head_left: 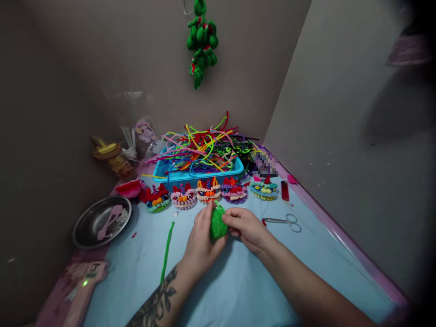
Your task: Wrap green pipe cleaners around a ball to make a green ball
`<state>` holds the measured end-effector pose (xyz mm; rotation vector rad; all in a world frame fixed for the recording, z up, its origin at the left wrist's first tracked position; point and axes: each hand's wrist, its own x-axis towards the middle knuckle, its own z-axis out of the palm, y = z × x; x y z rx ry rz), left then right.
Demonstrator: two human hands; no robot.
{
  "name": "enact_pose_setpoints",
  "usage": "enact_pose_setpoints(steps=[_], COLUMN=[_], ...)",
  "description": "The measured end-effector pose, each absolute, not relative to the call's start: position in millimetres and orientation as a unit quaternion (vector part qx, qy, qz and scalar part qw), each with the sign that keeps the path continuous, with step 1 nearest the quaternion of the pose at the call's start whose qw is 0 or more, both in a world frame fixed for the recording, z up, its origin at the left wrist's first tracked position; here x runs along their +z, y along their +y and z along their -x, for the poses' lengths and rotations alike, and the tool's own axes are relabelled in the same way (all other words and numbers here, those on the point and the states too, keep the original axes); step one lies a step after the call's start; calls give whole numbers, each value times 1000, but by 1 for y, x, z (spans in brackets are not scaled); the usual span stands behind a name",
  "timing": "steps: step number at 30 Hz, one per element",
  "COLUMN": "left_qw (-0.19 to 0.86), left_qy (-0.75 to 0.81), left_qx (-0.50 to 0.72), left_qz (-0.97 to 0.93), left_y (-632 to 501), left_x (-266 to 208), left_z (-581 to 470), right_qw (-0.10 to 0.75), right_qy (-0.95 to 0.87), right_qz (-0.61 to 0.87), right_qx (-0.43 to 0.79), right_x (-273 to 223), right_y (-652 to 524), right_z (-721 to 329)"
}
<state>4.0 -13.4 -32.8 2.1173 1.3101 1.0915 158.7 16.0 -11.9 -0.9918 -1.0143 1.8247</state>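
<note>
A rounded green piece (pixel 218 222), apparently made of coiled pipe cleaner, is held above the blue table cover. My left hand (pixel 202 236) wraps around its left side and underside, with the thumb below. At its upper right edge, my right hand (pixel 243 225) pinches with thumb and forefinger; the fingertips partly hide what they grip. A short green strand sticks up from the top. Left of my left hand, a loose green pipe cleaner (pixel 167 252) lies on the cover. Just beyond my hands stands a row of several colourful lion-head figures (pixel 208 190).
A blue tray (pixel 200 177) heaped with coloured pipe cleaners sits at the back. On the left are a metal bowl (pixel 81 227) and a pink device (pixel 85 290) with a green light. Scissors (pixel 282 221) and a red lighter (pixel 285 190) lie right. A green cluster (pixel 202 41) hangs above.
</note>
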Motion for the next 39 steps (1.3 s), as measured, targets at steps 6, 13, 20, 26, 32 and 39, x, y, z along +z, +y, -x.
enact_pose_setpoints(steps=[6,13,20,26,32,39], left_qw=[178,437,543,514,482,489], left_qy=[466,411,472,489,507,508], left_qx=[394,468,443,403,393,400], left_qz=[-772,-649,-535,-579,-597,-586], left_y=[-17,-17,-7,-7,-7,-7], left_x=[-35,-17,-6,-4,-4,-7], left_z=[-4,4,11,7,6,6], right_qw=[413,365,295,317,331,354], right_qy=[-409,-655,-765,-788,-766,-808], right_qz=[404,389,339,349,383,357], right_qx=[706,535,462,396,397,307], right_x=[-17,-5,6,3,2,2], right_y=[16,20,20,19,16,14], right_z=[-155,-175,-190,-186,-184,-178])
